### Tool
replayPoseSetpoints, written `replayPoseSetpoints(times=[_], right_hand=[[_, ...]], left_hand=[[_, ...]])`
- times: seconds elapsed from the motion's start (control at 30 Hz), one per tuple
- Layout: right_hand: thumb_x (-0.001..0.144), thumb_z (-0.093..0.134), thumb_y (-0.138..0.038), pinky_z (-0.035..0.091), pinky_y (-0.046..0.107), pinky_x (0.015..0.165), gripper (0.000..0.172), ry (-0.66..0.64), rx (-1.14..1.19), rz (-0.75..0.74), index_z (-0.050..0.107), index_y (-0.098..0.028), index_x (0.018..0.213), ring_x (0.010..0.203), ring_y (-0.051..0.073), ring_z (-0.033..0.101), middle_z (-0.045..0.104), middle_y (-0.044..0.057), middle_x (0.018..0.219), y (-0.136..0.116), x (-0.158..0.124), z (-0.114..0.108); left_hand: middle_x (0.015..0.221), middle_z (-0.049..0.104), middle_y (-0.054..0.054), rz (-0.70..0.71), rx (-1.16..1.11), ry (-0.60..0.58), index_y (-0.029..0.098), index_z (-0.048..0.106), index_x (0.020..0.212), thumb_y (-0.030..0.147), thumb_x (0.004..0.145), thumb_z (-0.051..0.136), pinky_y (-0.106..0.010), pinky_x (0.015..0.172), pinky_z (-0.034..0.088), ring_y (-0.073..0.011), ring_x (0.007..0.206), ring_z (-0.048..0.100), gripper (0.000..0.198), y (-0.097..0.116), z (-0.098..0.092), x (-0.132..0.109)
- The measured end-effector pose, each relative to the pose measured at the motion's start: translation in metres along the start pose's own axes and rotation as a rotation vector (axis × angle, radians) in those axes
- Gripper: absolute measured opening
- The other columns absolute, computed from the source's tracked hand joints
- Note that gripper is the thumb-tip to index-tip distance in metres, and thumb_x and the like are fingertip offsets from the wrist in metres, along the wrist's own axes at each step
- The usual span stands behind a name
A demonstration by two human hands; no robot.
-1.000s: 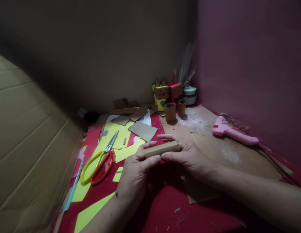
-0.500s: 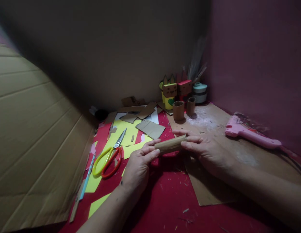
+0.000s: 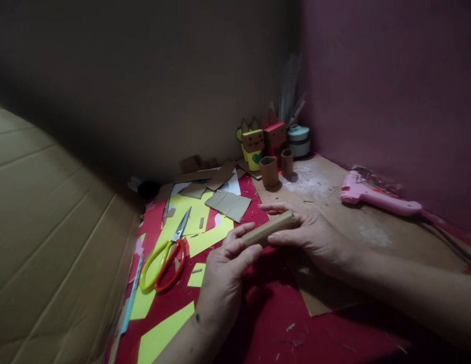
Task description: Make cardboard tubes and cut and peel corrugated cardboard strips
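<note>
While the left hand (image 3: 225, 270) holds one end of the cardboard piece (image 3: 267, 229), the right hand (image 3: 314, 237) has slid its thumb inward; both hands' fingers clamp it above the red surface (image 3: 273, 311), probably a regrip.

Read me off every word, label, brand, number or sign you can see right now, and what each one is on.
No words, brands or numbers are readable.
Rear scrap: dark marks, perhaps print, too small and blurred to read.
Yellow figure: a green heart, a shape rather than text.
Glue gun: no lettering can be made out.
Held cardboard: no lettering on the side that shows.
</note>
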State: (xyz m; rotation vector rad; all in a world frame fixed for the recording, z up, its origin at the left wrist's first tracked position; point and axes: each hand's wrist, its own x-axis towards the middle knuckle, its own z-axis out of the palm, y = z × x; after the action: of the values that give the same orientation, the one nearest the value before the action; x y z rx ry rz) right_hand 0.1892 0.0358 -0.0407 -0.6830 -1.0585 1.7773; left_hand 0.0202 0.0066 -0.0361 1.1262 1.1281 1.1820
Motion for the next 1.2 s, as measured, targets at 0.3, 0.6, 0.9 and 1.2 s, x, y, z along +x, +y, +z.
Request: replayPoseSetpoints(times=[0.3,0.6,0.9,1.2], right_hand=[[0.068,0.073,-0.019,0.03,0.04,0.107,0.008,0.05,-0.362,-0.271,0.072,-0.024,0.075,0.128,0.021,0.038,0.046,0.0,0.136,-0.01,0.005,-0.003],[0.077,0.067,-0.022,0.041,0.034,0.095,0.018,-0.078,-0.181,-0.231,0.072,-0.023,0.094,0.101,0.017,0.056,0.057,0.002,0.115,-0.01,0.001,-0.005],[0.077,0.065,-0.02,0.041,0.034,0.095,0.013,0.034,-0.207,-0.269,0.072,-0.022,0.088,0.099,0.017,0.057,0.061,0.002,0.102,-0.005,0.001,0.001],[0.067,0.076,-0.029,0.037,0.046,0.099,0.058,0.227,-0.911,-0.727,0.048,-0.022,0.117,0.113,0.027,0.048,0.051,0.011,0.121,-0.003,0.004,-0.015]], left_hand=[[0.123,0.054,-0.004,0.3,0.347,0.136,0.026,0.075,0.081,0.027,0.075,0.068,-0.038,0.104,0.03,-0.0255,0.119,0.045,0.009,0.007,-0.007,0.0],[0.124,0.051,-0.002,0.428,0.418,0.113,0.027,0.073,0.086,0.025,0.079,0.065,-0.033,0.104,0.031,-0.0229,0.121,0.043,0.012,0.012,-0.007,-0.006],[0.095,0.064,-0.001,0.347,0.405,0.102,0.021,0.069,0.074,0.027,0.082,0.062,-0.028,0.089,0.041,-0.0181,0.093,0.056,0.012,0.004,-0.007,0.001],[0.097,0.059,-0.004,0.435,0.552,0.072,0.019,0.064,0.066,0.023,0.083,0.059,-0.026,0.083,0.041,-0.0189,0.095,0.055,0.017,0.014,-0.014,0.0]])
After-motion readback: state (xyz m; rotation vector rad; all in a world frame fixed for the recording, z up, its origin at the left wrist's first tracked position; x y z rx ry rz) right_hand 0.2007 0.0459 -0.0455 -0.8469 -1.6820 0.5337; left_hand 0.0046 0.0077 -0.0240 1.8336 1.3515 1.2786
